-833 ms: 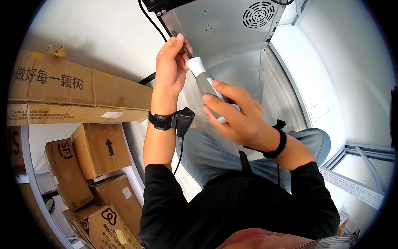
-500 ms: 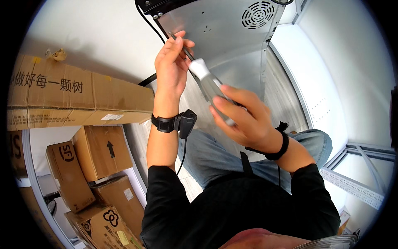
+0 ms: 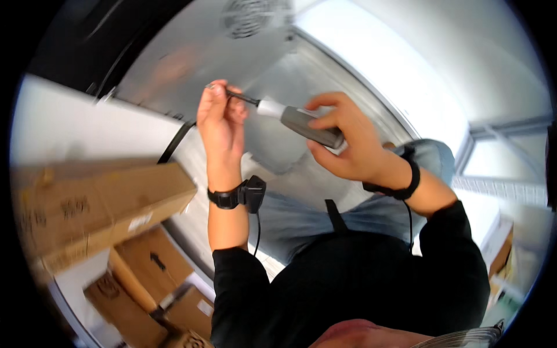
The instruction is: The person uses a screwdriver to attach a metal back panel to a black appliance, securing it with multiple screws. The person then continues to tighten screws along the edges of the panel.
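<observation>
My right hand (image 3: 355, 142) is closed around the grey handle of a screwdriver (image 3: 301, 122) with a white collar and a thin dark shaft. The shaft points left, nearly level. My left hand (image 3: 221, 127) has its thumb and fingers pinched at the shaft's tip, where a small shiny bit shows; whether it is a separate screw I cannot tell. Beyond both hands stands a silver sheet-metal casing (image 3: 174, 66) with a round slotted vent (image 3: 250, 17). In the picture the tip lies over this panel, right of its corner; contact between them cannot be made out.
A long cardboard box (image 3: 116, 197) lies on the left, with smaller cartons (image 3: 154, 264) below it. A black part (image 3: 98, 43) borders the casing at upper left. White metal shelving (image 3: 505, 185) stands at right. Dark bands and a cable are on my wrists.
The view has turned, so the casing and boxes sit further left and are blurred. The screwdriver has swung from steep to nearly level. Its tip is now further from the panel's corner.
</observation>
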`<action>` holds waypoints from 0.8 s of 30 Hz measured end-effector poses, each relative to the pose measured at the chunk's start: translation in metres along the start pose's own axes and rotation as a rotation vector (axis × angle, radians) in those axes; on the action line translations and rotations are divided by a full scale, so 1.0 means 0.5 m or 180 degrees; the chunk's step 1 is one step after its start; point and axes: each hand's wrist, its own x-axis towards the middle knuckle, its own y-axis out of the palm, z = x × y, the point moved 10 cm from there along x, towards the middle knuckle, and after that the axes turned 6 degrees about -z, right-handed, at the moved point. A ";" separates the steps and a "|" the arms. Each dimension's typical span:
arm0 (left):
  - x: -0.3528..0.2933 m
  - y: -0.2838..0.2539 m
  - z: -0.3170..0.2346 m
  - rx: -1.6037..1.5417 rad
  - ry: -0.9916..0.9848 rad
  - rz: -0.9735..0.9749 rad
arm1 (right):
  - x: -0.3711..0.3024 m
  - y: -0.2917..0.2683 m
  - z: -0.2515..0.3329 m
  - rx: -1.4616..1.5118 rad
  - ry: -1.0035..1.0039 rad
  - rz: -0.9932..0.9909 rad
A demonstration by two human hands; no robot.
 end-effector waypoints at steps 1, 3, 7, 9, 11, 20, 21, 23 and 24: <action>0.008 0.011 0.035 -0.0008 -0.0042 -0.0023 | -0.004 -0.018 -0.041 0.0041 0.0345 0.0104; 0.025 0.045 0.106 0.0251 -0.0114 0.0073 | -0.016 -0.048 -0.146 0.0020 0.1159 0.0448; 0.047 0.160 0.241 0.0554 -0.0321 0.0239 | 0.014 -0.184 -0.274 -0.0549 0.1858 0.0913; 0.049 0.240 0.319 0.0737 -0.0536 0.0360 | 0.029 -0.289 -0.310 -0.0799 0.1730 0.0843; 0.055 0.287 0.385 0.1015 -0.0731 0.0345 | 0.034 -0.369 -0.363 -0.0703 0.2113 0.0948; 0.063 0.464 0.926 0.2139 -0.1249 0.1174 | -0.157 -0.770 -0.766 -0.0418 0.2520 0.0542; 0.057 0.462 0.978 0.2418 -0.1281 0.1325 | -0.203 -0.800 -0.798 -0.0562 0.2457 0.0209; 0.054 0.484 1.116 0.3008 -0.1189 0.1604 | -0.313 -0.874 -0.895 -0.0194 0.2734 -0.0658; 0.054 0.491 1.160 0.3224 -0.1110 0.1727 | -0.366 -0.888 -0.928 -0.0079 0.2912 -0.1047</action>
